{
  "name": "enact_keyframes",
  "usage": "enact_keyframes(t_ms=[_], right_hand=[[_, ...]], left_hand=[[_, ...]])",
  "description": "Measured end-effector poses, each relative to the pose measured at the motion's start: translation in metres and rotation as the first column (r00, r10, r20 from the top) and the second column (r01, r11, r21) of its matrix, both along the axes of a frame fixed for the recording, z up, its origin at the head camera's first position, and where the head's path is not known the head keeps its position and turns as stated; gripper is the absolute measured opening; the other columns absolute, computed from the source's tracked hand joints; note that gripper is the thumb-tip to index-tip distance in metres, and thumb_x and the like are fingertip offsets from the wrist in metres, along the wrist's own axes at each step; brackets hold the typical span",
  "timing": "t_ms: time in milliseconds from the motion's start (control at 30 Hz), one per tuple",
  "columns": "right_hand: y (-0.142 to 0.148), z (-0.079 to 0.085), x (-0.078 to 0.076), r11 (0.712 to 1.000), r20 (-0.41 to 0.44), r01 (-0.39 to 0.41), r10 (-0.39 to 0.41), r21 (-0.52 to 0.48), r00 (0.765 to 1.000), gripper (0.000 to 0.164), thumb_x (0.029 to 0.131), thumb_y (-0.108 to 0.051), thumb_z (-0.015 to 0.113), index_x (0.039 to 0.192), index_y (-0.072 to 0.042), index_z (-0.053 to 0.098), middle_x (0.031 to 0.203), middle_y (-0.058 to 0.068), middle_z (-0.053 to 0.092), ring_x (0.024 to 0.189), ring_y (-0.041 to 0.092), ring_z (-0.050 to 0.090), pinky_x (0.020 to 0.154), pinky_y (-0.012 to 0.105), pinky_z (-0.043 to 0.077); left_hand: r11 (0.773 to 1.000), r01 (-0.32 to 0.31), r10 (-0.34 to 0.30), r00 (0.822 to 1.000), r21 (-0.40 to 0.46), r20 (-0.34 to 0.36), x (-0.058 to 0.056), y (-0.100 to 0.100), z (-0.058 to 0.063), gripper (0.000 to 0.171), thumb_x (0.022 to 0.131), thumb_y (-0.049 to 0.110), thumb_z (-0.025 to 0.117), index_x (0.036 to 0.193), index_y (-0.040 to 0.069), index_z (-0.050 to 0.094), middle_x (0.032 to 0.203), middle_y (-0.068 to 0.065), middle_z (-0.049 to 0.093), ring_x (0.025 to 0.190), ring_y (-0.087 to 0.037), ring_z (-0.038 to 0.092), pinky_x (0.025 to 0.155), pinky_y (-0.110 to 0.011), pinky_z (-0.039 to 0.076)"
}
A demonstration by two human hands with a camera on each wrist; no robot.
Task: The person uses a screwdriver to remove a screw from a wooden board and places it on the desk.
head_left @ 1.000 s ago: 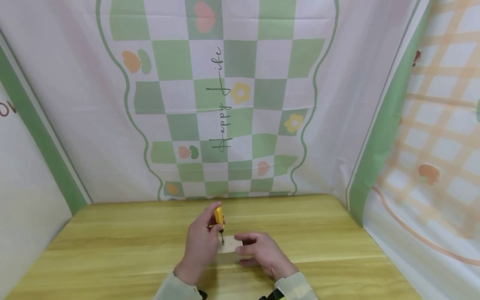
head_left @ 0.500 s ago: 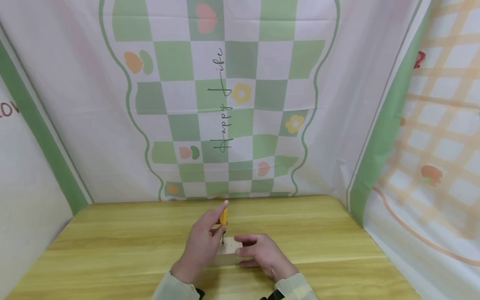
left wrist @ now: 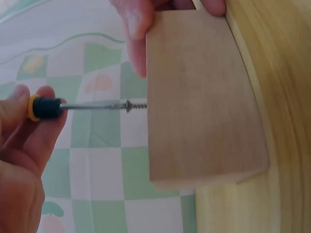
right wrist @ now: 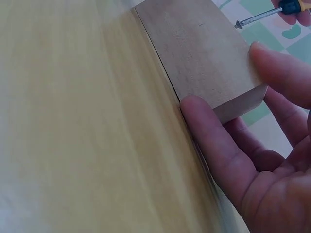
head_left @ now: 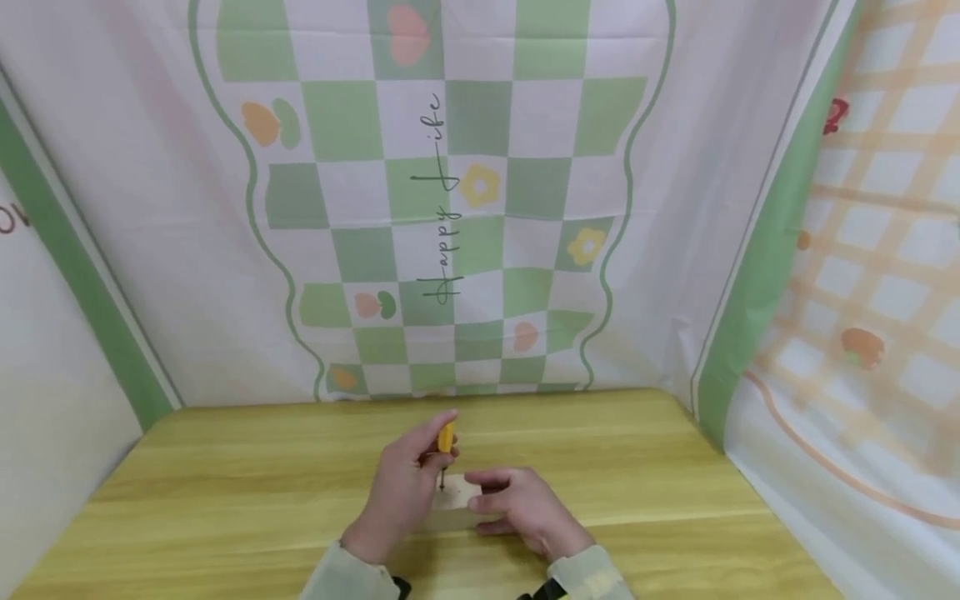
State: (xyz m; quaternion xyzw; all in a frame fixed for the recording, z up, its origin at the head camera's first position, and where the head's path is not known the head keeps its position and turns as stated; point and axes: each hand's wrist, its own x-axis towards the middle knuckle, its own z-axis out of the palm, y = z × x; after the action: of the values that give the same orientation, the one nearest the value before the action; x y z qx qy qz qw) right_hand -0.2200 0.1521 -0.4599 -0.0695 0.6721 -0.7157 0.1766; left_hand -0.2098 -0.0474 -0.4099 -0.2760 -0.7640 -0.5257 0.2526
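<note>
My left hand (head_left: 405,483) grips a screwdriver (head_left: 446,437) by its yellow and dark handle, holding it nearly upright. In the left wrist view, the tip of the screwdriver (left wrist: 92,107) meets the head of a screw (left wrist: 136,105), whose thread stands partly out of a pale wooden block (left wrist: 201,102). The block rests on the table. My right hand (head_left: 528,508) holds the block's right end, thumb and fingers around it, as the right wrist view shows at the block's corner (right wrist: 204,53). A small dark hole or mark appears on its top, right of the screw.
A wood-grain table (head_left: 225,483) lies under both hands. Behind it hangs a green and white checked cloth (head_left: 420,250) that meets the table's far edge. More patterned cloth (head_left: 862,350) hangs at the right, and a white panel (head_left: 60,375) stands at the left.
The left hand and the screwdriver handle have shifted slightly right and turned a little since one second ago. The block and the right hand stay nearly in place.
</note>
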Motion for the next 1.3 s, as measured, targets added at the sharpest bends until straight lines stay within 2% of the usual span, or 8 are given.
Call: enact_keyframes(t_ms=[267, 567, 633, 733, 833, 900, 1100, 1300], right_hand=[[-0.003, 0.002, 0.001, 1.000, -0.021, 0.009, -0.009, 0.020, 1.000, 0.044, 0.083, -0.001, 0.079, 0.124, 0.005, 0.066, 0.122, 0.019, 0.061, 0.101, 0.030, 0.063, 0.076, 0.048, 0.059], [-0.004, 0.000, 0.004, 0.998, -0.058, 0.026, -0.023, 0.049, 0.998, 0.043, 0.082, -0.001, 0.080, 0.122, 0.004, 0.067, 0.119, 0.018, 0.060, 0.101, 0.028, 0.061, 0.074, 0.048, 0.059], [-0.004, 0.000, 0.004, 0.998, -0.059, 0.027, -0.024, 0.057, 0.998, 0.042, 0.082, -0.002, 0.080, 0.122, 0.003, 0.068, 0.120, 0.017, 0.060, 0.101, 0.028, 0.060, 0.074, 0.048, 0.059], [-0.004, 0.001, 0.004, 0.998, -0.049, 0.018, -0.015, 0.060, 0.999, 0.042, 0.082, -0.002, 0.080, 0.122, 0.002, 0.068, 0.117, 0.016, 0.061, 0.099, 0.028, 0.062, 0.073, 0.047, 0.059], [-0.004, 0.001, 0.003, 0.998, -0.036, 0.004, -0.002, 0.062, 0.999, 0.043, 0.082, -0.002, 0.080, 0.123, 0.002, 0.068, 0.115, 0.016, 0.062, 0.097, 0.028, 0.064, 0.073, 0.047, 0.059], [-0.003, 0.001, 0.003, 0.998, -0.031, 0.002, 0.000, 0.065, 1.000, 0.043, 0.082, -0.002, 0.080, 0.123, 0.002, 0.068, 0.116, 0.016, 0.061, 0.097, 0.028, 0.063, 0.074, 0.047, 0.059], [-0.002, 0.000, 0.003, 0.998, -0.027, 0.004, -0.003, 0.069, 1.000, 0.043, 0.082, -0.003, 0.080, 0.123, 0.002, 0.068, 0.119, 0.015, 0.061, 0.098, 0.027, 0.062, 0.074, 0.047, 0.059], [-0.002, -0.003, 0.003, 0.998, -0.041, 0.008, -0.005, 0.056, 0.999, 0.044, 0.081, -0.001, 0.080, 0.123, 0.003, 0.068, 0.121, 0.014, 0.062, 0.099, 0.028, 0.061, 0.074, 0.047, 0.059]], left_hand=[[0.987, -0.121, 0.128, 0.990, 0.102, -0.061, 0.006, 0.010, 0.001, 0.056, 0.077, -0.017, 0.073, 0.126, 0.010, 0.070, 0.092, -0.006, 0.074, 0.078, -0.018, 0.071, 0.069, -0.026, 0.058], [0.938, -0.314, 0.334, 0.933, 0.146, -0.134, 0.011, 0.027, -0.003, 0.060, 0.070, -0.023, 0.070, 0.122, 0.006, 0.071, 0.094, -0.007, 0.073, 0.073, -0.014, 0.069, 0.065, -0.027, 0.059], [0.941, -0.315, 0.329, 0.938, 0.123, -0.112, 0.013, 0.027, -0.002, 0.060, 0.072, -0.023, 0.069, 0.125, 0.007, 0.069, 0.100, -0.007, 0.073, 0.077, -0.015, 0.069, 0.068, -0.029, 0.059], [0.968, -0.250, 0.251, 0.965, 0.023, -0.070, 0.012, 0.019, 0.002, 0.058, 0.078, -0.018, 0.070, 0.129, 0.010, 0.065, 0.102, -0.005, 0.070, 0.083, -0.017, 0.068, 0.071, -0.030, 0.059], [0.992, -0.100, 0.103, 0.994, -0.080, 0.029, 0.009, 0.003, 0.008, 0.058, 0.083, -0.013, 0.070, 0.134, 0.012, 0.060, 0.111, -0.005, 0.067, 0.095, -0.019, 0.067, 0.080, -0.030, 0.057], [0.991, 0.008, 0.005, 0.995, -0.131, 0.102, 0.005, -0.006, 0.014, 0.058, 0.085, -0.013, 0.068, 0.136, 0.013, 0.057, 0.117, -0.006, 0.065, 0.101, -0.020, 0.066, 0.085, -0.029, 0.055], [0.948, 0.244, -0.205, 0.959, -0.203, 0.193, -0.004, -0.023, 0.027, 0.069, 0.089, -0.018, 0.060, 0.146, 0.019, 0.049, 0.123, -0.004, 0.063, 0.103, -0.021, 0.066, 0.086, -0.027, 0.054], [0.899, 0.417, -0.356, 0.874, -0.134, 0.330, -0.009, -0.031, 0.035, 0.063, 0.095, -0.011, 0.055, 0.149, 0.022, 0.049, 0.135, 0.000, 0.058, 0.115, -0.022, 0.061, 0.090, -0.032, 0.054]])
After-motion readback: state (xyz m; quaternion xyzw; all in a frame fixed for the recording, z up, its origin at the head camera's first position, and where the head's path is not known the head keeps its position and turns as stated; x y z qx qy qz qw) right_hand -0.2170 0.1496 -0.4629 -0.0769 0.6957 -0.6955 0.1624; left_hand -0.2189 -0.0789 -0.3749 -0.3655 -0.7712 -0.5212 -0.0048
